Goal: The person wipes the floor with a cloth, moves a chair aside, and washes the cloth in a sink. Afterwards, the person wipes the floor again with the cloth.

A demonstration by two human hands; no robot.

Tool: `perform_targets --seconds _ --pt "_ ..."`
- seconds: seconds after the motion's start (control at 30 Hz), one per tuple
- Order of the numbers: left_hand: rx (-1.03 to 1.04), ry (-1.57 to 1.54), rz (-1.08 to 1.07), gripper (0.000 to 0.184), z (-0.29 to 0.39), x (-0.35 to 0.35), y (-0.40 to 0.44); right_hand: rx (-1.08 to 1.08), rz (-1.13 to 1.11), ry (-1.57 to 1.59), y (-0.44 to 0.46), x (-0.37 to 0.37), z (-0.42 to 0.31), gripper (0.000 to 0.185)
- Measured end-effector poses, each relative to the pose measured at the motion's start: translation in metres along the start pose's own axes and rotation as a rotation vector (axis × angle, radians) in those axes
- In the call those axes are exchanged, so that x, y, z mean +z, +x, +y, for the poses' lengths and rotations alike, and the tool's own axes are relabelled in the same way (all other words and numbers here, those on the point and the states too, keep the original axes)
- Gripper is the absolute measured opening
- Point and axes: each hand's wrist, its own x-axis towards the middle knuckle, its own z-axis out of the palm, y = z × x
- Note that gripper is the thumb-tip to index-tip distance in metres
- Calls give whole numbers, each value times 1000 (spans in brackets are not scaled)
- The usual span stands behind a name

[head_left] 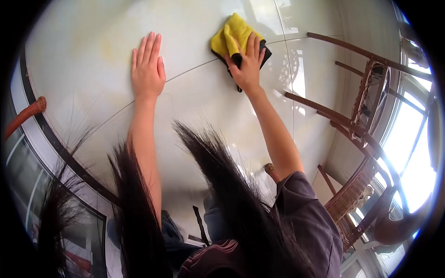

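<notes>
My left hand (148, 74) lies flat on the glossy pale tile floor (185, 28), fingers stretched forward and thumb a little apart, with nothing in it. To its right, a yellow cleaning cloth (234, 33) with a black underside and edging is bunched on the tiles. My right hand (248, 69) presses down on the near right part of this cloth and grips it, the fingers lying over the folds. Part of the cloth is hidden beneath that hand. A thin dark tile joint runs below both hands.
Brown wicker chair frames (357, 123) stand or lie along the right, their legs pointing towards the cloth. Bright windows (410, 153) are behind them. At left, a curved reddish-brown leg (28, 116) is near a dark floor border. Long dark hair hangs across the lower view.
</notes>
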Motion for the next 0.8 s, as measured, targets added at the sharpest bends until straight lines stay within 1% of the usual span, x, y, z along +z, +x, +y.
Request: perform_targets --seconds 0.03,0.1,0.17,0.23,0.3,0.33,0.37,0.4,0.43,0.47,0.53,0.57,0.6,0.63,0.7,0.77,0.8 --pt "11 9 22 47 -1 2 -1 -48 -63 41 -26 -4 -11 60" --pt "15 21 59 47 -3 5 -5 -73 -185 120 -96 -12 -30 69" --pt "48 79 100 48 -6 8 -6 -42 -338 156 -180 -15 -42 77" --pt "69 43 127 47 -13 16 -3 -28 -485 140 -248 -17 -46 77" --pt "74 21 140 47 -24 10 -8 -24 -452 197 -262 -21 -53 69" --pt "-77 -302 -157 47 -24 -5 -4 -52 -417 216 -256 -28 -55 68" --pt "-225 -614 -435 47 -27 -25 3 -65 -437 268 -251 -34 -53 72" --pt "-228 -597 -409 47 -25 -51 -2 -33 -459 357 -241 -41 -51 71" --pt "-209 -556 -429 47 -17 -77 -21 8 -490 446 -233 -46 -49 70" --pt "-196 -518 -455 47 -12 -97 -43 44 -366 453 -225 -39 -43 64" --pt "-148 -695 -465 44 -33 -116 -93 151 -145 360 -191 -17 -32 54" --pt "-127 -641 -492 42 -45 -129 -119 220 -40 264 -170 -2 -32 51" --pt "-102 -587 -517 40 -55 -142 -144 260 21 163 -146 12 -41 54" --pt "-159 -572 -561 39 -67 -155 -168 309 81 61 -127 24 -53 57" --pt "-260 -521 -625 37 -85 -178 -212 222 95 -56 -102 48 -83 60" --pt "-311 -479 -634 36 -99 -196 -248 -9 43 -79 -98 65 -132 62" --pt "-404 -490 -591 39 -105 -202 -264 -141 12 -57 -103 75 -160 67"
